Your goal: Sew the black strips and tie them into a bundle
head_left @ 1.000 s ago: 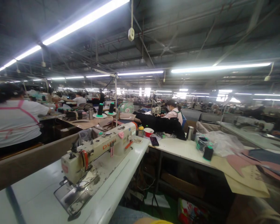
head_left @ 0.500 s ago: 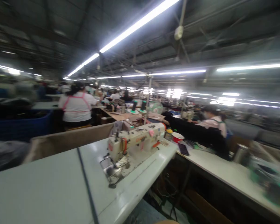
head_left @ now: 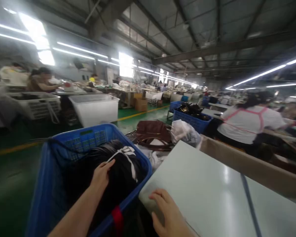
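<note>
My left hand point(head_left: 101, 176) reaches into a blue plastic crate point(head_left: 138, 191). Its fingertips are closed on the end of a thin white strip point(head_left: 124, 151), which lies over a bundle of black strap-like material point(head_left: 103, 153) in the crate. My right hand point(head_left: 166, 210) is at the near corner of a pale worktable point(head_left: 187, 174). Its fingers are apart and hold nothing. Shadow hides much of the crate's inside.
A brown leather bag point(head_left: 151, 130) and a clear plastic bag point(head_left: 185, 131) lie beyond the table corner. Farther back stand a white bin point(head_left: 95, 108) and another blue crate point(head_left: 192, 123). A person in a white shirt point(head_left: 244, 125) sits at right.
The view has swung left from the sewing machine to the blue crate. Both my hands have come into view, the left one at the white strip inside the crate.
</note>
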Available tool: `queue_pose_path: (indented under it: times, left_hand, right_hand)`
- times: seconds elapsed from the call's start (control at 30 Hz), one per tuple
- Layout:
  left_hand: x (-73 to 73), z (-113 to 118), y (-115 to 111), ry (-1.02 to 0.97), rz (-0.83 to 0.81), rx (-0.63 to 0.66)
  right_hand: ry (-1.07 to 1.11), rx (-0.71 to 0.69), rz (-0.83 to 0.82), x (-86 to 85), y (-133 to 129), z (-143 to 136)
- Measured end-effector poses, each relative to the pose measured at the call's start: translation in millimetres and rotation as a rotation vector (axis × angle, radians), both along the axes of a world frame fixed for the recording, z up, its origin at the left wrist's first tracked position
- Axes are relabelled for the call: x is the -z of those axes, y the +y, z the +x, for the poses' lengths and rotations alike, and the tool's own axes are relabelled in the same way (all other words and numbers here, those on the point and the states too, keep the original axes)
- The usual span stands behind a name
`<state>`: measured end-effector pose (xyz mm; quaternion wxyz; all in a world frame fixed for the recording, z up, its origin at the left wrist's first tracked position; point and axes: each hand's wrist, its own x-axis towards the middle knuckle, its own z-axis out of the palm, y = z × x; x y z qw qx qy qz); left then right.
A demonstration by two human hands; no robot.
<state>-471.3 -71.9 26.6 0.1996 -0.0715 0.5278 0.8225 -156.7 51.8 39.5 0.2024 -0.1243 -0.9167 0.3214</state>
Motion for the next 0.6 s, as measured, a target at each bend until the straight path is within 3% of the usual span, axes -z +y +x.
queue_pose_path:
  times: [0.13,0.3,0.47,0.6]
  left_hand:
    - [10.9,-10.7,8.9,0.043,0.036,-0.026]
    - [18.8,-16.5,9.2,0.086,0.051,-0.042]
    - [25.2,-20.1,9.3,0.103,0.022,-0.078]
    - [29.2,-20.9,13.3,0.127,0.001,-0.108]
  right_hand:
    - [0.016,-0.041,0.067,-30.8,5.0,-75.9]
    - [-0.132,-0.114,0.239,-57.3,24.0,-174.7]
    - [-0.148,-0.256,0.347,-60.8,33.8,-249.4]
    - [-0.189,-0.379,0.410,-54.2,33.9,-278.9]
